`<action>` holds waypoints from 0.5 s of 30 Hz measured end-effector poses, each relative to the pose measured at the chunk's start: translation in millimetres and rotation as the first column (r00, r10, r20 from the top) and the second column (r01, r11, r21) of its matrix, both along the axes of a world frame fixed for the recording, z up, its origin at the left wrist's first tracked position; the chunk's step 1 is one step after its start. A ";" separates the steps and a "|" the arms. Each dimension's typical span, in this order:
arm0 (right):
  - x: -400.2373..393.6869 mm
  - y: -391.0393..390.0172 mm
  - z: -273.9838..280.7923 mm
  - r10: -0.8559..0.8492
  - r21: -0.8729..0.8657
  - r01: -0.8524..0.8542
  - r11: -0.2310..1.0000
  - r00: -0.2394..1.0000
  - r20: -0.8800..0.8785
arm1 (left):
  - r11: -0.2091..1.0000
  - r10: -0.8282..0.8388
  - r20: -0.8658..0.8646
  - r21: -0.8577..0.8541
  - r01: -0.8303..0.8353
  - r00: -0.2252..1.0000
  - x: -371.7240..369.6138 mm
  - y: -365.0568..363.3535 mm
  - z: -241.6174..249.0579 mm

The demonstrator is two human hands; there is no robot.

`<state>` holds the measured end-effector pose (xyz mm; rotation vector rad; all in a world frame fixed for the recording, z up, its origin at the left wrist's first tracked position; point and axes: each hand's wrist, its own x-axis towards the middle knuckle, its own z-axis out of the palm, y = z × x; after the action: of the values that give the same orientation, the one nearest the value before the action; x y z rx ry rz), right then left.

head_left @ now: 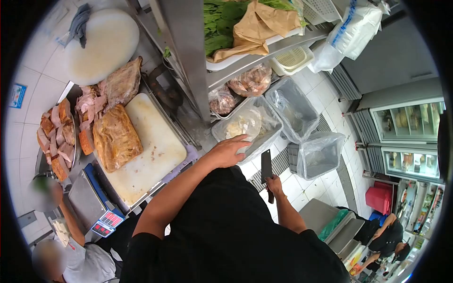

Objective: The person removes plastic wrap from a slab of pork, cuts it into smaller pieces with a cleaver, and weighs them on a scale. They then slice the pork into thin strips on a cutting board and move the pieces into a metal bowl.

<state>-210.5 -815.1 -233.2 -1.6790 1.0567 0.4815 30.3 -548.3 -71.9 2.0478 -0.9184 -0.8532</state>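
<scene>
My right hand [273,185] is closed round the handle of a cleaver [266,167], whose dark blade points away from me above the tiled floor. My left hand [231,152] reaches out with its fingers apart at the near edge of a lined bin [271,134]. In that bin lies a clear plastic bag [243,123] with pale scraps. To the left, a large browned slab of meat [116,138] rests on a white cutting board [158,141], apart from both hands. Cut meat pieces [57,137] fill a metal tray beyond it.
Two more lined bins [292,108] [321,155] stand on the right. A steel post [186,52] and shelf rise ahead. A scale [96,203] sits left of the board. One person [87,262] is at lower left, another [389,238] at lower right.
</scene>
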 end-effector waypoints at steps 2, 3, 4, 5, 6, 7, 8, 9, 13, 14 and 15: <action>0.4 -4.5 -11.6 0.057 -0.028 -0.058 0.998 0.997 -0.058 | 1.000 0.019 -0.016 -0.019 -0.019 1.000 -0.8 4.5 0.4; 5.8 -0.1 1.6 0.046 -0.032 -0.048 0.998 0.998 -0.052 | 0.998 0.041 -0.007 -0.050 -0.042 0.999 -1.2 9.7 0.8; 6.9 -0.8 -0.3 0.050 -0.032 -0.050 0.998 0.999 -0.011 | 0.995 0.076 0.005 -0.070 -0.075 0.997 -1.5 21.0 2.5; 6.2 -5.4 -5.6 0.059 -0.022 -0.059 0.998 0.998 0.032 | 0.992 0.122 0.015 -0.039 -0.121 0.992 -3.0 33.6 6.2; 9.2 -8.8 -11.6 0.083 0.002 -0.083 0.997 0.996 0.032 | 0.965 0.253 0.051 -0.086 -0.248 0.966 -4.5 45.9 10.6; 12.0 -13.5 -17.1 0.103 0.023 -0.104 0.994 0.994 0.033 | 0.921 0.376 0.085 -0.138 -0.363 0.923 -5.2 62.6 14.6; 15.2 -18.4 -18.8 0.110 0.063 -0.113 0.992 0.993 0.053 | 0.857 0.490 0.095 -0.230 -0.460 0.866 -2.0 82.9 18.2; 18.6 -22.0 -17.3 0.108 0.097 -0.115 0.989 0.992 0.072 | 0.782 0.607 0.154 -0.292 -0.551 0.780 3.0 105.0 12.9; 39.3 -23.3 9.6 0.249 0.045 -0.256 0.966 0.960 0.126 | 0.476 0.817 0.530 -0.396 -0.785 0.228 53.6 224.6 31.9; 40.4 -26.7 11.5 0.256 0.037 -0.264 0.964 0.956 0.140 | 0.302 0.789 0.614 -0.418 -0.857 -0.021 68.3 259.0 31.6; 41.9 -29.4 13.0 0.263 0.028 -0.271 0.962 0.952 0.154 | 0.182 0.866 0.498 -0.231 -0.956 0.044 72.7 291.4 64.6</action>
<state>-168.6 -844.5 -220.3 -1.7939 0.7067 0.5417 103.0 -257.0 -7.4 2.4270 0.4659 0.4790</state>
